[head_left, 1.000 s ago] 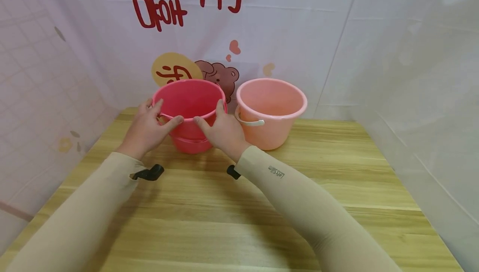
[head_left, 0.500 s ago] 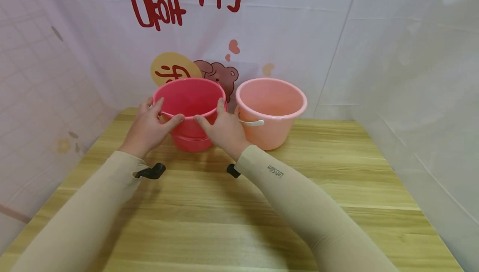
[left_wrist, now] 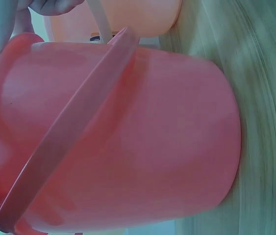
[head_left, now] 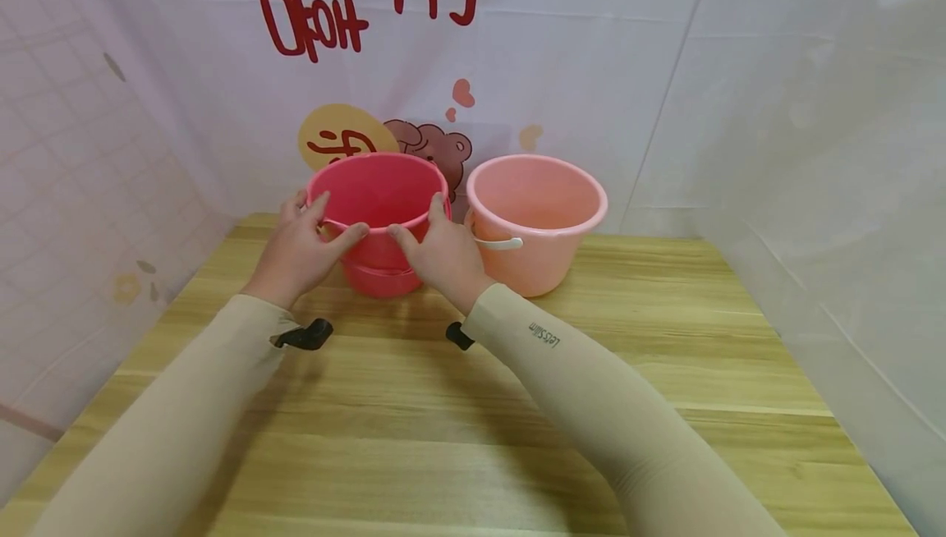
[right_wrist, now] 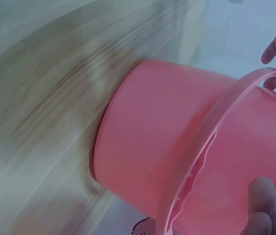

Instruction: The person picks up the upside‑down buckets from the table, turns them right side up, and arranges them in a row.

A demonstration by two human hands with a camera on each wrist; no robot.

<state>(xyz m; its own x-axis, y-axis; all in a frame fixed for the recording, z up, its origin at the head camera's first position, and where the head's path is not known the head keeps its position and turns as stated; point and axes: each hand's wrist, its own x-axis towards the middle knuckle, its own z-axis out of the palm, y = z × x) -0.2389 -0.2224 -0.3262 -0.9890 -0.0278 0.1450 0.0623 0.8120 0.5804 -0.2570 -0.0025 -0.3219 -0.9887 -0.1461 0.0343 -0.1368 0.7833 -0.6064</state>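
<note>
A deep pink bucket (head_left: 380,256) stands near the back of the wooden table, its curved pink handle (left_wrist: 71,115) hanging across the front side in the left wrist view. My left hand (head_left: 299,248) grips the left part of its rim, thumb along the near edge. From the right side, my right hand (head_left: 447,259) holds the same rim with its thumb close to the left one. Parts of the fingers are hidden behind the rim. Just right of it is a light pink bucket (head_left: 535,262) with a white handle (head_left: 498,243), beside my right hand.
Wooden tabletop (head_left: 414,438) extends in front of both buckets. A white printed cloth (head_left: 576,52) rises close behind them, and pale walls flank the table at left and right. Black wrist straps (head_left: 305,335) show at the sleeves.
The deep pink bucket has shifted slightly right and back, with both hands keeping their hold on the rim. The light pink bucket stays in place.
</note>
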